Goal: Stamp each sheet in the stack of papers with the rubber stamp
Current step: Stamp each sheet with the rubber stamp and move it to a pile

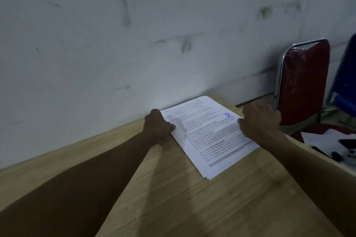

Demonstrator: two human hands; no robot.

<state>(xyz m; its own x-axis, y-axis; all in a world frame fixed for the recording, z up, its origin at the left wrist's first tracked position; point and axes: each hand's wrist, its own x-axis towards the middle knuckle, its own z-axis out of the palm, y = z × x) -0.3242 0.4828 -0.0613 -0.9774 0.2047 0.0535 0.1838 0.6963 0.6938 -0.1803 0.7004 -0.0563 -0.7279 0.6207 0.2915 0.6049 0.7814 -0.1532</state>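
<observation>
Stack of papers (pixel 209 136), blue-stamped

left hand (pixel 158 125): at 11 o'clock, fingers curled, thumb pressing down | right hand (pixel 260 119): at 1 o'clock, palm down, fingers bent | both arms: bare, stretched forward, well apart

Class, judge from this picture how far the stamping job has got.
Done: the top sheet bears a blue stamp mark. In hand: the left hand and right hand hold the stack's edges; no stamp is visible. Left: unclear, since lower sheets are hidden.
</observation>
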